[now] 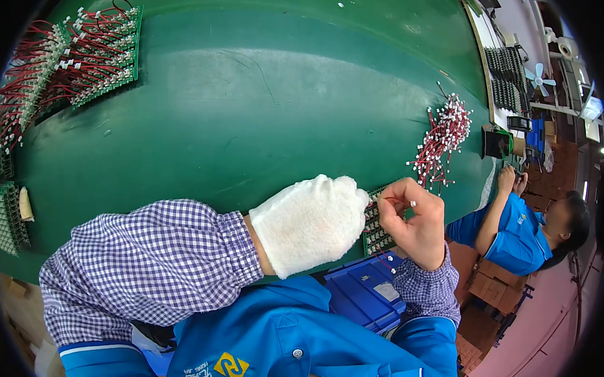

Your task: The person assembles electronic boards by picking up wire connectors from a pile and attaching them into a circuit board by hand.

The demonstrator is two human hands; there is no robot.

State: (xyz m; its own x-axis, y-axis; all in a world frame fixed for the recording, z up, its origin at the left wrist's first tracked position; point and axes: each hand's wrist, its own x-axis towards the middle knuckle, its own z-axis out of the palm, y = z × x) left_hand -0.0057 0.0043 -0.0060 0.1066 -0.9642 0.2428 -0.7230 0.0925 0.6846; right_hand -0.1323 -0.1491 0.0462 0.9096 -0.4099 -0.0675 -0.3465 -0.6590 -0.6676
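In front of me lies a green circuit board panel (376, 237) with rows of small pale parts, partly covered by both hands. My left hand (310, 222), in a white knitted glove, is closed at the panel's left edge; its fingertips are curled under and mostly hidden. Over the panel's right side, my bare right hand (415, 217) pinches a short red wire lead (394, 200) between thumb and forefinger. A small white connector shows beside those fingers. Another wire end with a white connector hangs off the panel's near edge.
A pile of red wire leads (446, 134) lies beyond my right hand. Wired panels (105, 58) stand at the far left, with another panel (5, 217) nearer. Below the green table's (203, 137) edge is a blue bin (358, 292). A co-worker (516, 231) sits at the right.
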